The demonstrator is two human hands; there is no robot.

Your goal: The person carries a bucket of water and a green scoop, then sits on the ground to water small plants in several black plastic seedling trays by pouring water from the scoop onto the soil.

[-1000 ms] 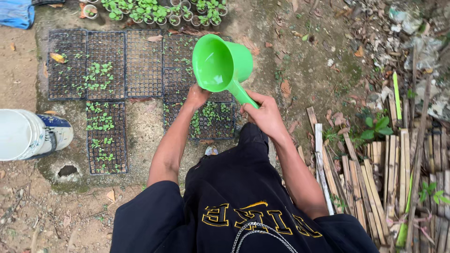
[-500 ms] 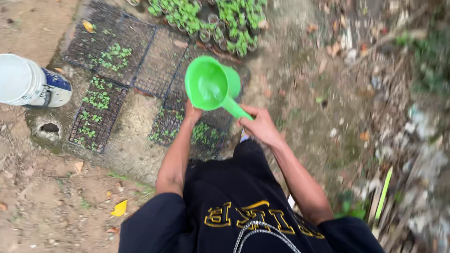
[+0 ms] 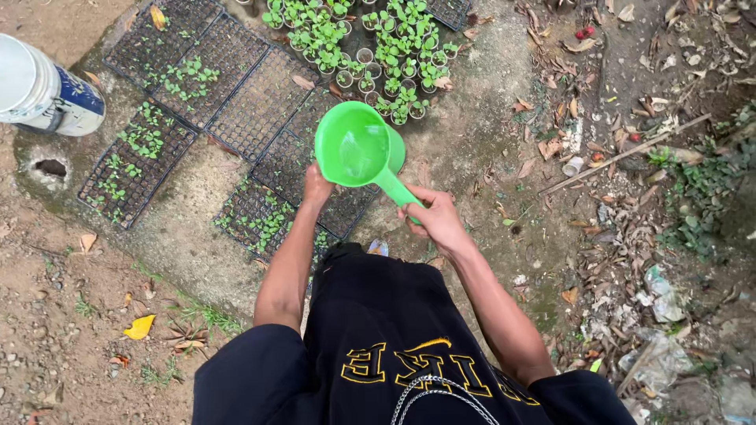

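Observation:
A bright green plastic water dipper (image 3: pixel 358 148) with water in it hangs over black seedling trays (image 3: pixel 260 216) on the ground. My right hand (image 3: pixel 435 220) is shut on its handle. My left hand (image 3: pixel 316 187) touches the underside of the bowl and steadies it. Small green sprouts grow in some tray cells. Beyond the dipper stands a cluster of seedlings in small cups (image 3: pixel 370 47).
A white and blue bucket (image 3: pixel 43 93) lies at the far left beside a hole in the concrete slab (image 3: pixel 50 167). Dry leaves, sticks and litter (image 3: pixel 622 157) cover the soil on the right. Bare dirt with a yellow leaf (image 3: pixel 139 326) lies near left.
My view has swung left and forward. The dipper stays in both hands and now sits over the lower middle trays, with the cup seedlings fully in view.

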